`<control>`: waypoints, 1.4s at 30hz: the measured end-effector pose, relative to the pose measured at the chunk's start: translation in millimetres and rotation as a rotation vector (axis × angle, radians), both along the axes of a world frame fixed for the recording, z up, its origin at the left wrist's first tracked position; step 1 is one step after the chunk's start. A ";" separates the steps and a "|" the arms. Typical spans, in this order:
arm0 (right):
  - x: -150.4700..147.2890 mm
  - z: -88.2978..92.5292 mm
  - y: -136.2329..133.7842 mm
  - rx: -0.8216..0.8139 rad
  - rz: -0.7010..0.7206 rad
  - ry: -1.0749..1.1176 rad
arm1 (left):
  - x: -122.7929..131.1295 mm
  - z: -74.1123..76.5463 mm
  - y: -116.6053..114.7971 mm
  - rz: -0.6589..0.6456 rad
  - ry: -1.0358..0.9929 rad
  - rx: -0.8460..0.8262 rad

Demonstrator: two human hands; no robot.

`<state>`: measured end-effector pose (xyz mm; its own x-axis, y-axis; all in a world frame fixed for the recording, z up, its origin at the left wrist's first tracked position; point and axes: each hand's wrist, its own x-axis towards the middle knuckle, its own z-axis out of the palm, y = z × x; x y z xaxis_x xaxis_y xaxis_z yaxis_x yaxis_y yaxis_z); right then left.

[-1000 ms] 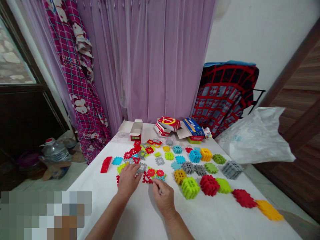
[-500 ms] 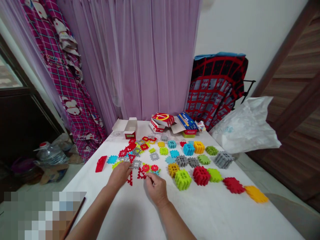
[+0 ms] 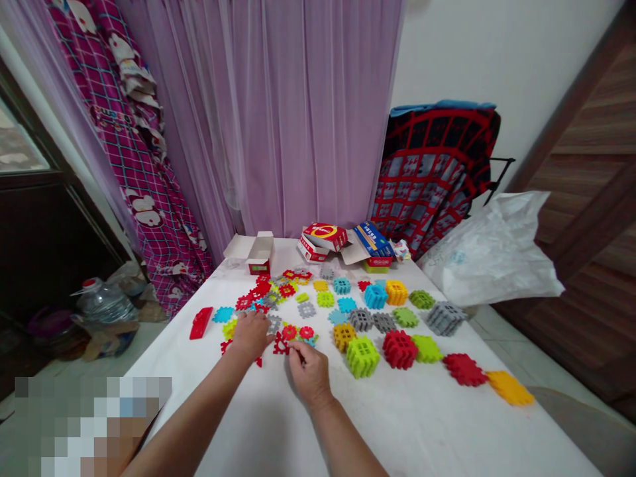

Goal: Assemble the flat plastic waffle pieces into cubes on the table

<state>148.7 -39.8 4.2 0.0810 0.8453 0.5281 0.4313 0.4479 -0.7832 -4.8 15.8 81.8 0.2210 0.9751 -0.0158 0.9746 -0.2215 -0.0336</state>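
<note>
Right hand [image 3: 311,372]: fingers curled and drawn in together at the near right edge of a red cut-out piece [image 3: 281,343], which lies on the white-covered bench [image 3: 278,424] between the two hands; whether they pinch it or merely touch it, cannot tell

Left hand [image 3: 252,336]: palm down, fingers reaching forward over the loose pieces, undersides hidden, so cannot tell whether they clamp anything. A gray piece [image 3: 273,323] lies just beyond, and a red piece [image 3: 226,346] shows partly at its outer side

Handling, as judged: a light pinch on the rim of the red cut-out piece should serve, since its notches give the fingertips purchase. Best to lift the left fingers clear before drawing that hand back (the toothed edges look apt to snag neighbors). Two red flower-shaped pieces, the nearer [image 3: 289,332] just beyond the red cut-out piece, leave little room there, so a pull toward the body seems cleaner than a push away. The right elbow is best held in, well short of the green stack [image 3: 362,358] and the red stack [image 3: 400,349], which a sideways sweep could topple
</note>
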 end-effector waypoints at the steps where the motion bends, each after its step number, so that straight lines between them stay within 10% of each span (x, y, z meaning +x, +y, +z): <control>1: -0.2 0.2 0.2 -0.006 0.002 0.003 | 1.2 0.6 2.8 -0.004 0.008 -0.010; 13: -1.1 2.1 1.6 -0.025 -0.001 0.024 | -2.7 8.6 16.4 0.007 -0.193 -0.065; 29: 6.4 4.7 12.6 -0.209 -0.038 0.414 | 20.9 -15.2 -35.1 0.337 -1.426 -0.270; 42: 5.3 20.1 11.2 -0.256 0.043 0.570 | 23.3 -16.2 -50.3 0.393 -1.541 -0.346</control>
